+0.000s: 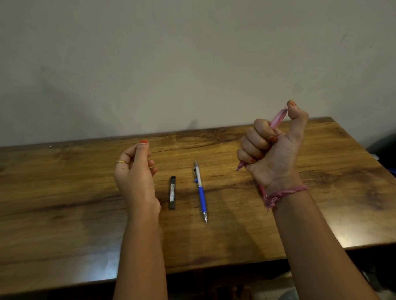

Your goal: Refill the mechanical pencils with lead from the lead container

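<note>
Head view, the only 1 supplied. The right hand is raised above the brown wood-grain table, 4 fingers clenched around a translucent pink plastic mechanical pencil. Its long axis runs diagonally: writing tip low and to the left, poking out beneath the little finger; cap end high and to the right, with the thumb resting on it (whether the thumb is pressing the button or prying the cap cannot be told).

The left hand is also raised, palm turned inward, fingers loosely curled and grasping nothing that can be seen.

Flat on the table between the 2 hands lie 2 items, side by side but not touching. The slim black rectangular lead container sits just right of the left wrist, long axis running away from the person. The blue-and-silver mechanical pencil lies to its right, roughly parallel, tip toward the person.

Judgement: the pink pencil's cap end must be opened before any lead goes in. The container lies below and just beside the free left hand, well apart from the right; the left hand is the nearer one to collect it.
</note>
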A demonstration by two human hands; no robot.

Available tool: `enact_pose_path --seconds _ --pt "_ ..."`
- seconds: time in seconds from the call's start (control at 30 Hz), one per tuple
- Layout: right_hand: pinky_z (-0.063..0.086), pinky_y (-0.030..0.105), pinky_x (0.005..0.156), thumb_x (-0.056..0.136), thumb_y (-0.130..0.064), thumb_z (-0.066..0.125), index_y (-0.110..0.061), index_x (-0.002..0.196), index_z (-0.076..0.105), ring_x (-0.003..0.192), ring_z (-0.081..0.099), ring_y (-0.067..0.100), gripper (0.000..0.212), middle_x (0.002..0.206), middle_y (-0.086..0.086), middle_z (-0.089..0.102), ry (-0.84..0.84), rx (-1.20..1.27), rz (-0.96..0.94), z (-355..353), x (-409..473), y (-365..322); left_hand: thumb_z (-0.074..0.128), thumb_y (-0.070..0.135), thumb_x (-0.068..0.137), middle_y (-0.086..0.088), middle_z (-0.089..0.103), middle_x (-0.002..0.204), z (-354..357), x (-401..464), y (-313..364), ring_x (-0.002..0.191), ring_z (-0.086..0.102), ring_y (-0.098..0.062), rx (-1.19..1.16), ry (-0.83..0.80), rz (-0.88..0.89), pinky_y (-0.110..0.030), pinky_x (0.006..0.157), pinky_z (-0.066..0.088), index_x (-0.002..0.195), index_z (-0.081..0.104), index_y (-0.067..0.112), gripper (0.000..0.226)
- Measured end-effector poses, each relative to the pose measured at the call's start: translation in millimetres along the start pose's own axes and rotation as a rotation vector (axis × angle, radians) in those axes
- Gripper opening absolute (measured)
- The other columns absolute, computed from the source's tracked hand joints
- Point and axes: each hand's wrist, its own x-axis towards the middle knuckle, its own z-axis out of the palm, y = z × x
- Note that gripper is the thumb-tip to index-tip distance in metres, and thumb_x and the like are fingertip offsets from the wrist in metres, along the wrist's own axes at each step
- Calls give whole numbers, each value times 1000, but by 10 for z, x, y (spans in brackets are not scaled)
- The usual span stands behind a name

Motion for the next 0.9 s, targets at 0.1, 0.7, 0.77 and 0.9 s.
enact_pose_path --seconds 0.1,0.7,0.77,0.9 --pt "9 24 40 86 -71 30 -24 47 29 39 12 9 61 41 -9 21 -3 3 -2 0 -1 2 68 24 86 15 62 65 0 -5 2 59 54 1 -3 -5 0 -18 56 48 81 64 24 6" --pt "12 24 39 87 -71 29 -24 46 32 39 14 9 62 41 -10 23 9 30 -23 1 -8 -6 70 24 85 16 62 62 -5 8 -14 56 54 3 -7 -12 -1 -15 52 46 79 65 26 8" --pt "12 24 39 87 -71 29 -24 46 32 39 14 9 62 41 -10 23 5 26 -25 4 -10 -5 70 24 85 15 62 63 -5 7 -14 57 54 2 -8 -15 -1 -15 52 46 79 65 26 8" --pt "13 23 39 85 -69 30 -24 45 32 39 13 9 60 41 -9 22 -4 20 -24 9 -14 -20 70 25 85 16 62 62 -2 8 -13 56 54 3 -6 -16 4 -15 50 46 79 65 26 8"
